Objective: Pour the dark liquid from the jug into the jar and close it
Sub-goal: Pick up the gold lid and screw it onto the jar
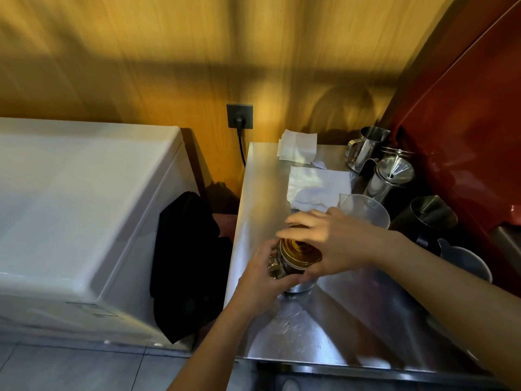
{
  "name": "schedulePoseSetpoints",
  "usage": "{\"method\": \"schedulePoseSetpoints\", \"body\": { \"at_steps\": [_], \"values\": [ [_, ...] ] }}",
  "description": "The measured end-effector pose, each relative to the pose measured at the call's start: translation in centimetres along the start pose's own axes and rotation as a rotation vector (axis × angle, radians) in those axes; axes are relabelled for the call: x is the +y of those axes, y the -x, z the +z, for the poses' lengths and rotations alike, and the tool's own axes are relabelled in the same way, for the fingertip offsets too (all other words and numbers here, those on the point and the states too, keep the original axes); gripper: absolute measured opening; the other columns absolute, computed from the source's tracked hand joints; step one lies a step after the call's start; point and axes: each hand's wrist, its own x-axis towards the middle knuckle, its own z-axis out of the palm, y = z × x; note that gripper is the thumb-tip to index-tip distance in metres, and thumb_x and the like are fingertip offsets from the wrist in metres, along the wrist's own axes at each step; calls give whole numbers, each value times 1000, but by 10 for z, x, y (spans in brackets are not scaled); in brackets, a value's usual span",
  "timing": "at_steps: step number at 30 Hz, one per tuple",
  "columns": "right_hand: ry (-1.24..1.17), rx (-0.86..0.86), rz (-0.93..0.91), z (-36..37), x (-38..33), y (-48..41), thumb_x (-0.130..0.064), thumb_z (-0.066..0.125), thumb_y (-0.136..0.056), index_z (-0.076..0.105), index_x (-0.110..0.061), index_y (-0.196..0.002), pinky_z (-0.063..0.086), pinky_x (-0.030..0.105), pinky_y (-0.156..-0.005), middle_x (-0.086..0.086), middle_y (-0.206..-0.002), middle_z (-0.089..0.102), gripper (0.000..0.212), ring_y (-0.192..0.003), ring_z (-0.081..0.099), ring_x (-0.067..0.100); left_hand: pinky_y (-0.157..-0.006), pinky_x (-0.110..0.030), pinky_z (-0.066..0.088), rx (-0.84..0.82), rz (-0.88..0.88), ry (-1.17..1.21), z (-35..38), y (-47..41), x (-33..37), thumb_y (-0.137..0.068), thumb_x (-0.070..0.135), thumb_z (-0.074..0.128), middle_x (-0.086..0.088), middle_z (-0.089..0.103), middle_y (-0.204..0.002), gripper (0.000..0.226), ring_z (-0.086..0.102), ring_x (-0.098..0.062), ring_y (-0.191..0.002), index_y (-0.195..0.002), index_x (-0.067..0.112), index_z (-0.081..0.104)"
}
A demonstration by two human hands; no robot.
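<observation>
A glass jar (pixel 296 285) stands on the steel counter (pixel 352 320), dark inside, with a gold lid (pixel 300 251) sitting on its mouth and a metal clasp on its left side. My left hand (pixel 263 277) wraps the jar's left side at the clasp. My right hand (pixel 332 241) lies over the lid's right and far edge, fingers spread across it. A clear plastic jug (pixel 363 208) stands just behind my right hand and looks empty.
White cloths (pixel 315 184) lie at the counter's back. Several steel pitchers and pots (pixel 392 176) crowd the right edge by a red panel. A white chest appliance (pixel 84 207) sits left, with black fabric (pixel 189 263) in the gap between.
</observation>
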Motion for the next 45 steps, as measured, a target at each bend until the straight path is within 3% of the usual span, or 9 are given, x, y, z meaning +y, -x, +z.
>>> {"method": "schedulePoseSetpoints", "body": {
  "at_steps": [2, 5, 15, 18, 23, 28, 33, 39, 45],
  "values": [
    [-49, 17, -53, 0, -1, -1, -46, 65, -74, 40, -30, -128, 45, 39, -84, 0, -125, 45, 62, -109, 44, 20, -102, -45, 48, -2, -9, 4, 0, 0, -1, -58, 59, 78, 19, 54, -123, 66, 55, -10, -119, -112, 60, 42],
    [64, 78, 142, -1, -6, -4, -71, 50, -71, 45, -22, -120, 46, 35, -69, 3, -107, 54, 69, -91, 53, 22, -100, -44, 50, -17, -7, 7, 1, 0, -2, -57, 58, 79, 15, 56, -124, 67, 56, -8, -116, -112, 66, 42],
    [71, 82, 195, 1, -3, 0, -82, 40, -64, 38, -25, -127, 47, 36, -70, 1, -110, 55, 85, -91, 55, 22, -97, -39, 53, -35, -30, -15, 2, -1, -11, -59, 60, 80, 30, 53, -118, 69, 55, 2, -112, -113, 68, 39],
    [6, 2, 75, 1, 1, 1, -64, 58, -69, 28, -32, -133, 47, 38, -79, -1, -124, 45, 78, -105, 48, 20, -97, -37, 52, -29, -32, -21, 3, -1, -12, -59, 63, 80, 28, 53, -120, 69, 55, 1, -114, -114, 69, 38],
    [121, 160, 315, -3, -7, -1, -86, 34, -64, 43, -21, -112, 39, 31, -55, 0, -86, 63, 82, -70, 55, 19, -90, -24, 48, -32, -30, -31, 2, 0, -12, -60, 62, 80, 40, 48, -118, 70, 50, 13, -111, -115, 69, 37],
    [-65, 2, -43, -3, -3, 4, -43, 67, -74, 33, -33, -133, 44, 36, -85, 0, -132, 43, 69, -114, 42, 19, -97, -39, 52, -25, -26, -34, 2, 0, -11, -59, 62, 79, 27, 53, -121, 71, 55, -3, -115, -115, 68, 37],
    [58, 134, 135, 1, -2, -1, -73, 50, -71, 41, -23, -128, 49, 37, -74, 3, -114, 55, 76, -95, 53, 21, -97, -41, 52, -41, -11, -43, 1, 0, -8, -60, 63, 77, 23, 54, -121, 67, 56, -4, -113, -115, 65, 39],
    [147, 107, -115, 12, 8, 1, -71, 35, -77, 29, -32, -135, 50, 40, -71, 5, -112, 56, 70, -92, 54, 23, -103, -43, 49, -127, 8, -46, -10, -9, -5, -60, 57, 82, 10, 55, -128, 82, 54, -9, -120, -130, 39, 43],
    [168, 155, -253, 17, 10, -8, -61, 38, -84, 42, -20, -128, 50, 40, -52, 10, -95, 57, 60, -71, 55, 26, -101, -44, 50, -271, 17, -112, -15, -23, -1, -53, 45, 92, 21, 58, -121, 86, 58, -8, -116, -119, 57, 38]
  ]
}}
